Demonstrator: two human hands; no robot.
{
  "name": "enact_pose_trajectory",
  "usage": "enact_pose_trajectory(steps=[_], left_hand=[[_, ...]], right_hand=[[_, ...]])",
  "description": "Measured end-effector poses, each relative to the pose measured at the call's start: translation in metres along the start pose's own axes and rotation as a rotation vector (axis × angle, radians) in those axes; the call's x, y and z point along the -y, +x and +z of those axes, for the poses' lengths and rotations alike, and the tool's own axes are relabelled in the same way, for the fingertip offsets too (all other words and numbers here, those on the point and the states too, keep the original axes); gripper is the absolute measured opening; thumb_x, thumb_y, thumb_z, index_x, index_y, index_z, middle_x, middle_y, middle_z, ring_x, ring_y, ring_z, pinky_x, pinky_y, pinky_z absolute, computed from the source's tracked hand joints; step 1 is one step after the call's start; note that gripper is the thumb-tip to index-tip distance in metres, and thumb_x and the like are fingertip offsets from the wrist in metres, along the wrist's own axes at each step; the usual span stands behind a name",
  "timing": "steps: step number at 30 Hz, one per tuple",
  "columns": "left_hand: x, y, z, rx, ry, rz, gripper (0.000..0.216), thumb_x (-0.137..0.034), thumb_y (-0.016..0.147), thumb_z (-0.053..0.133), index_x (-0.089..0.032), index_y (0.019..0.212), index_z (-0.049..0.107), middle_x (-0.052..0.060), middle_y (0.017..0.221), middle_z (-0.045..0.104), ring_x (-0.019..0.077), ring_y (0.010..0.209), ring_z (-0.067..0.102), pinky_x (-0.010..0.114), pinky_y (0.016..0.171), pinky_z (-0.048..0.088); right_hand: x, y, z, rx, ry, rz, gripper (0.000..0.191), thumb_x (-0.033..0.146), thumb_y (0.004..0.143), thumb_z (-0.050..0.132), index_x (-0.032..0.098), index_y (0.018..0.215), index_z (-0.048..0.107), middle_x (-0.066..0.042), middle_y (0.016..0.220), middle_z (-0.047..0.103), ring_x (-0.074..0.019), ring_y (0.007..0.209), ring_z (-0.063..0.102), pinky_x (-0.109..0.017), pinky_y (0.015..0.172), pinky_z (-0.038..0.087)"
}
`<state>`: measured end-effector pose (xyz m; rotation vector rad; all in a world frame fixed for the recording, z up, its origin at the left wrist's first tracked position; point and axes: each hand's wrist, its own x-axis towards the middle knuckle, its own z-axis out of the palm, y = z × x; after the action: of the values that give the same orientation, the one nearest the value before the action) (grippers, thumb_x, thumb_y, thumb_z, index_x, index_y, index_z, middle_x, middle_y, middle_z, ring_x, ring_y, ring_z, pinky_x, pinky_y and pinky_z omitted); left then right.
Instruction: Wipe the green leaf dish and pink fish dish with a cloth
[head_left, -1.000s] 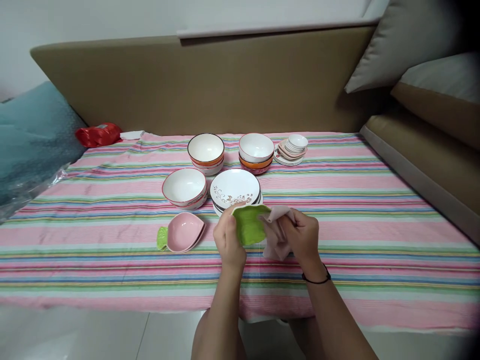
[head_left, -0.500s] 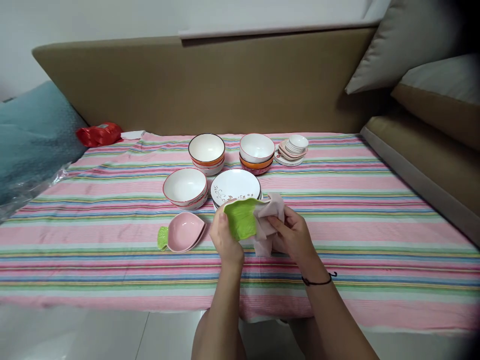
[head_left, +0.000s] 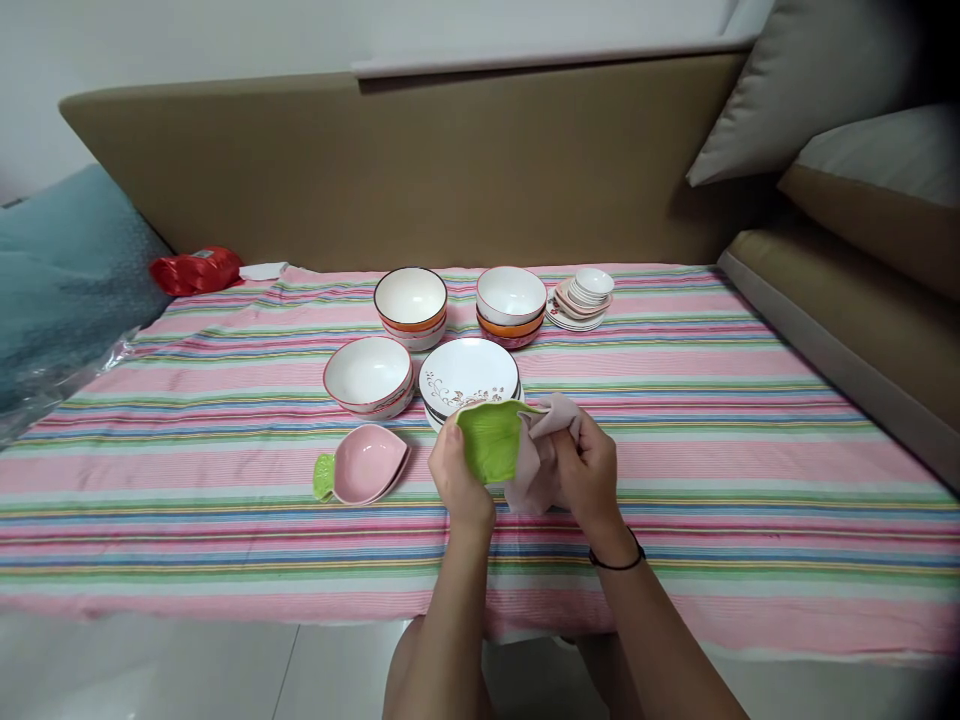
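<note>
Green dish [head_left: 489, 440] between two raised hands

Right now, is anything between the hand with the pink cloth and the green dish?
Only the pale pink cloth itself: the right hand presses it against the green leaf-shaped ceramic dish, which the left hand grips directly.

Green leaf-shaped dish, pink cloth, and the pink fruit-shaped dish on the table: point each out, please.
green leaf-shaped dish [head_left: 489, 440], head view, on its inner surface.
pink cloth [head_left: 534, 462], head view, on the fold beside the dish.
pink fruit-shaped dish [head_left: 365, 472], head view, on its inner bottom.
</note>
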<state>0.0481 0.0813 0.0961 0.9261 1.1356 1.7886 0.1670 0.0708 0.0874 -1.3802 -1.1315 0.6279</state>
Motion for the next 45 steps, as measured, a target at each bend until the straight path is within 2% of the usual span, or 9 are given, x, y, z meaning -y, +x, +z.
enact_pose_trajectory(steps=[5,10,17,23,29,32,38,42,45], left_hand=[[0.000,0.003,-0.004,-0.007,0.042,0.032,0.038,-0.045,0.089,0.040,-0.018,0.092,0.068,0.006,0.091,0.069,0.0178,0.088,0.064,0.027,0.076,0.051],[-0.006,0.004,-0.005,0.185,0.050,0.073,0.033,-0.041,0.090,0.044,-0.019,0.093,0.069,0.005,0.095,0.069,0.0183,0.092,0.063,0.029,0.083,0.049],[-0.007,0.002,-0.004,0.248,0.146,0.114,0.035,-0.039,0.092,0.041,-0.017,0.095,0.069,0.006,0.098,0.069,0.0197,0.096,0.062,0.031,0.085,0.048],[-0.005,0.001,-0.002,0.318,0.160,0.106,0.036,-0.041,0.091,0.041,-0.018,0.097,0.068,0.007,0.100,0.068,0.0201,0.097,0.061,0.033,0.087,0.047],[0.000,0.006,0.001,0.209,0.109,0.041,0.037,-0.042,0.092,0.040,-0.018,0.094,0.068,0.007,0.096,0.069,0.0195,0.092,0.062,0.033,0.084,0.048],[0.001,0.006,0.000,0.224,0.122,0.065,0.036,-0.041,0.092,0.040,-0.018,0.094,0.068,0.006,0.097,0.069,0.0192,0.094,0.062,0.032,0.086,0.048],[-0.001,0.003,0.002,0.279,0.124,0.059,0.038,-0.043,0.091,0.040,-0.017,0.095,0.067,0.007,0.097,0.068,0.0203,0.094,0.062,0.034,0.085,0.048],[-0.002,0.003,0.003,0.251,0.155,0.067,0.039,-0.044,0.091,0.039,-0.017,0.093,0.067,0.008,0.096,0.069,0.0207,0.093,0.062,0.033,0.083,0.049],[-0.003,0.002,0.000,0.253,0.154,0.088,0.038,-0.043,0.091,0.040,-0.017,0.093,0.067,0.008,0.097,0.068,0.0206,0.095,0.062,0.033,0.085,0.049]], right_hand=[[0.003,0.002,0.004,0.078,0.057,0.068,0.014,0.028,0.077,0.058,0.017,0.086,0.062,0.004,0.063,0.053,-0.0103,0.057,0.043,-0.022,0.052,0.035],[0.003,0.003,0.003,0.058,0.110,0.150,0.020,0.022,0.065,0.066,0.017,0.085,0.064,0.003,0.069,0.060,-0.0111,0.061,0.048,-0.022,0.055,0.040],[0.005,0.002,0.006,-0.006,0.052,0.173,0.025,0.025,0.060,0.071,0.018,0.082,0.061,0.000,0.075,0.066,-0.0164,0.068,0.057,-0.025,0.058,0.045],[0.001,0.002,0.005,-0.071,0.002,0.154,0.017,0.026,0.062,0.068,0.019,0.072,0.056,0.001,0.065,0.061,-0.0148,0.062,0.054,-0.023,0.054,0.041],[-0.004,0.004,0.003,0.024,0.044,0.095,0.014,0.025,0.070,0.060,0.019,0.082,0.056,0.003,0.068,0.058,-0.0127,0.063,0.050,-0.022,0.055,0.039],[-0.003,0.006,0.003,0.069,0.056,0.108,0.017,0.024,0.066,0.062,0.019,0.081,0.056,0.004,0.068,0.057,-0.0119,0.061,0.048,-0.021,0.054,0.038],[0.000,0.005,0.002,-0.018,-0.009,0.123,0.016,0.026,0.066,0.064,0.019,0.075,0.054,0.003,0.068,0.058,-0.0124,0.062,0.049,-0.022,0.055,0.039],[-0.004,0.004,-0.001,0.038,0.033,0.079,0.011,0.024,0.069,0.059,0.019,0.078,0.054,0.004,0.068,0.056,-0.0118,0.061,0.048,-0.022,0.054,0.038],[-0.006,0.003,-0.001,0.079,0.078,0.091,0.018,0.022,0.068,0.059,0.019,0.085,0.056,0.003,0.073,0.059,-0.0128,0.064,0.050,-0.022,0.056,0.040]])
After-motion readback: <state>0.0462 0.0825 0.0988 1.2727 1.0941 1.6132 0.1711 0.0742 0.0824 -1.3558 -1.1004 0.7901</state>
